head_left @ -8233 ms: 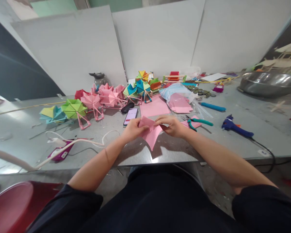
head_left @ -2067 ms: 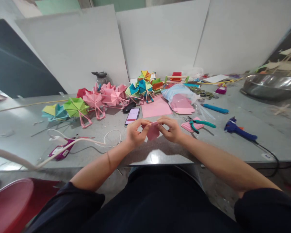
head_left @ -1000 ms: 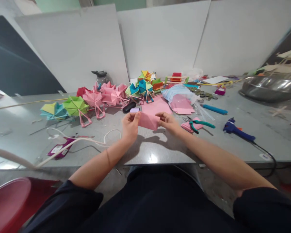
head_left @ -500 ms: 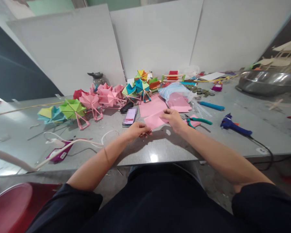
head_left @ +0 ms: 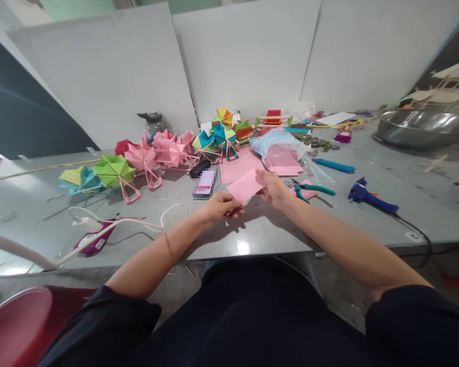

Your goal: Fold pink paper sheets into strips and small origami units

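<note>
A small pink sheet of paper (head_left: pixel 246 186) is held up over the front of the table between both hands. My left hand (head_left: pixel 222 207) pinches its lower left corner between thumb and fingers. On the right edge, my right hand (head_left: pixel 272 189) grips the sheet, its fingers partly behind the paper. Larger pink paper (head_left: pixel 239 165) lies flat on the table just beyond. Right of my right hand are green-handled pliers (head_left: pixel 314 189), resting partly on a pink scrap. A phone (head_left: pixel 205 182) with a lit screen lies beyond my left hand.
Folded paper umbrella-like models (head_left: pixel 117 172) line the back left. A blue glue gun (head_left: pixel 373 198), a blue cutter (head_left: pixel 334 165), coins (head_left: pixel 316 141) and a steel bowl (head_left: pixel 424 131) occupy the right. A white cable (head_left: pixel 126 222) crosses the left side, by a purple power strip (head_left: pixel 97 243).
The paper's right side has lifted and tilted. My right hand has turned, its fingers moving from atop the sheet to its right edge. My left hand has shifted slightly right.
</note>
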Available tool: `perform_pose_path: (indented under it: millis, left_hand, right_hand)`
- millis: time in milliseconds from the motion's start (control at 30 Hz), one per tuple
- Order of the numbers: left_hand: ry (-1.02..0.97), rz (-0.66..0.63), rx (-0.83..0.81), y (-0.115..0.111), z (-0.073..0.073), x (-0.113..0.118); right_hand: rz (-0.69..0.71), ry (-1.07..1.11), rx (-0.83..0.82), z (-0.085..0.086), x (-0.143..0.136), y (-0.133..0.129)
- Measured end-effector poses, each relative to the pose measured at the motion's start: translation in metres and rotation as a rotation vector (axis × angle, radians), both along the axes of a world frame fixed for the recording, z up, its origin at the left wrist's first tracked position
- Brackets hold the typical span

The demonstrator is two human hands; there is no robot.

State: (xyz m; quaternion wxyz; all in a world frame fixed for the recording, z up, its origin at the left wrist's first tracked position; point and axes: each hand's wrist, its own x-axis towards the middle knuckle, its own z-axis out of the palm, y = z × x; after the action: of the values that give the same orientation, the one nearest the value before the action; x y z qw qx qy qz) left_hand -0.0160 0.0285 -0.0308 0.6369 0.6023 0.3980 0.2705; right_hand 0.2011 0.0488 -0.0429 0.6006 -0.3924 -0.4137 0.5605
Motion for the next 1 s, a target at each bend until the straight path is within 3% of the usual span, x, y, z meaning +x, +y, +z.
perform_pose_path:
  millis: [133,333,600,1000]
  left_hand:
    - [-0.066,0.065,0.033,-0.004,0.001,0.004]
    - [-0.138,0.166,0.079,-0.004,-0.002,0.006]
    - [-0.132,0.139,0.098,0.000,-0.013,0.009]
    - [-0.161,0.172,0.162,0.001,-0.019,0.013]
  right_hand:
    - [0.152,0.049,-0.013,0.000,-0.008,-0.008]
    - [0.081,0.012,-0.086,0.001,-0.004,-0.010]
    - [0.234,-0.215,0.037,-0.002,-0.017,-0.021]
    - [0.168,-0.269,0.065,-0.009,-0.024,-0.024]
